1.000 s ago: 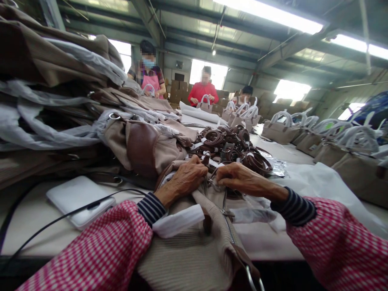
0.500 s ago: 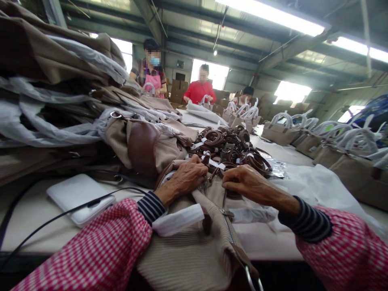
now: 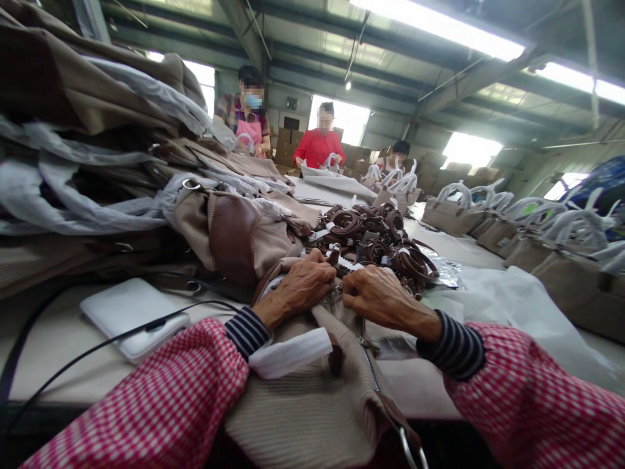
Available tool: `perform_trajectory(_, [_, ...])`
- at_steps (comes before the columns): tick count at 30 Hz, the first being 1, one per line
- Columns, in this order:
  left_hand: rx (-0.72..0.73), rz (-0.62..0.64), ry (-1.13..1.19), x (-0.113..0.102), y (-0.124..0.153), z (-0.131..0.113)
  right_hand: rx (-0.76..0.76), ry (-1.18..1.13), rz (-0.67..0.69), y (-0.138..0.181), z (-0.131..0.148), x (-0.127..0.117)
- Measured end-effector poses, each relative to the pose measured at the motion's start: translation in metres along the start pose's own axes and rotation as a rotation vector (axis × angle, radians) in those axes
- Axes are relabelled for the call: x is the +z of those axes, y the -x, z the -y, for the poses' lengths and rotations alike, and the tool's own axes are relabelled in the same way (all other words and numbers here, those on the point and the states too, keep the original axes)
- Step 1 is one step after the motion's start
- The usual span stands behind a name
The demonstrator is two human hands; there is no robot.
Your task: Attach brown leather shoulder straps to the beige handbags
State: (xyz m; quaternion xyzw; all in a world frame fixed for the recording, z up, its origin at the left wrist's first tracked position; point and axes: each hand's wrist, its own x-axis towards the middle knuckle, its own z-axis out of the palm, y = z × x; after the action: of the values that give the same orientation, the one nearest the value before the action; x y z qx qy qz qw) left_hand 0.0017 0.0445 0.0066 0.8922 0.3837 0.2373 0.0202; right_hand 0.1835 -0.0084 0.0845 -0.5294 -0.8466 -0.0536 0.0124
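Note:
A beige corduroy handbag (image 3: 297,417) with brown trim lies in front of me, its metal zipper running along the top. A white-wrapped handle (image 3: 293,354) rests across it. My left hand (image 3: 308,284) is closed on the bag's far end, by a brown tab (image 3: 334,256) and small metal hardware (image 3: 333,298). Close beside it, my right hand (image 3: 378,294) is closed with curled fingers; what they grip is hidden. Just beyond both hands lies a heap of coiled brown straps (image 3: 375,238) with metal clips and white wrapping.
Stacked beige bags (image 3: 92,163) rise at left. A white power bank (image 3: 134,316) with a black cable (image 3: 92,355) lies before them. Clear plastic sheeting (image 3: 517,312) and a row of upright bags (image 3: 566,273) are on the right. Several co-workers, one in red (image 3: 319,148), stand across the table.
My right hand has moved left, close to my left hand at the bag's far end. The left hand stays in nearly the same place.

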Motion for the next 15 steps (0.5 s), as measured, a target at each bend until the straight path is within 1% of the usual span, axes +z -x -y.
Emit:
perform_trajectory(5, [-0.018,-0.005,0.014,0.001,0.000,0.001,-0.029,0.075,-0.026,-0.004,0.007,0.009])
perform_trajectory(8, [-0.041,-0.008,0.029,0.002,-0.001,0.003,-0.040,0.042,-0.093,-0.005,0.002,0.016])
perform_trajectory(10, [-0.049,-0.008,0.044,0.002,-0.001,0.005,-0.040,-0.006,-0.113,-0.005,-0.002,0.019])
perform_trajectory(15, [-0.052,0.012,0.085,-0.006,-0.004,0.008,-0.078,-0.159,-0.024,-0.007,-0.008,0.022])
